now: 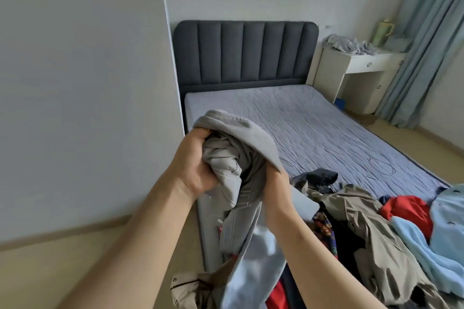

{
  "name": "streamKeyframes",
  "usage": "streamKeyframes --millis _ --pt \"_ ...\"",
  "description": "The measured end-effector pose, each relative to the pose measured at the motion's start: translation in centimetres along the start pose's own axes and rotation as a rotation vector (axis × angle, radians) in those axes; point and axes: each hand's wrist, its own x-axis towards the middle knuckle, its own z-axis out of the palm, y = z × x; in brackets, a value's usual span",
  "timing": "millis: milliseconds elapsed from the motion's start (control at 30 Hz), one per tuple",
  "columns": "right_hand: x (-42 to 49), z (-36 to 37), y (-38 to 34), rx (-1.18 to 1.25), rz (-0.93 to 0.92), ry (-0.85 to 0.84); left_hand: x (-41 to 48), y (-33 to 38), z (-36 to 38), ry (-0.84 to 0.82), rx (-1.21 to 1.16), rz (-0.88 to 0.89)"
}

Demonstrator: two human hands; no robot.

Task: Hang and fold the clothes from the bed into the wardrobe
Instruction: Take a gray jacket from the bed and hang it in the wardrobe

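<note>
Aloft over the bed (313, 128) edge — grey garment (238, 138), left hand (193, 163) and right hand (276, 188) both in tight grip around it

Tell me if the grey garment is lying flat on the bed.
No, left hand and right hand hold the grey garment bunched up.

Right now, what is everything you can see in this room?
garment: one, grey, bunched in both hands
clothes pile: one, khaki, red, pale blue and dark pieces, near end of bed, right
bed: one, lilac-grey cover, middle
headboard: one, dark grey, against far wall
desk: one, white, right of bed
cloth: one heap, grey, on desk
jug: one, pale green, on desk
curtain: one, blue-grey, far right
left hand: one, grips garment
right hand: one, grips garment
</note>
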Motion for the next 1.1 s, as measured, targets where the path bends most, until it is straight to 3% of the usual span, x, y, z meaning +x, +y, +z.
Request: streamKeyframes --millis 200,500,633,833,967,1100 --pt "-5.2 2.4 0.7 0.026 0.128 -0.228 -8.0 -1.5 -1.5 0.104 -0.091 0.112" --pt "-13.5 11.1 3.6 -0.066 0.351 -0.635 -20.7 -1.3 -8.2 0.602 -0.206 0.366" --pt "-16.2 15.1 4.5 -0.108 0.342 -0.685 -26.0 -0.4 -11.6 1.037 -0.007 0.469" --pt "-21.9 24.8 6.0 -0.239 0.296 -0.775 -36.8 0.4 -18.7 1.454 0.279 0.526" --pt "-27.4 31.6 7.0 -0.228 0.320 -0.928 -44.1 1.1 -23.3 1.675 0.400 0.524" --pt "-31.5 37.2 7.4 -0.182 0.305 -0.990 -49.4 1.8 -26.6 1.762 0.465 0.508"
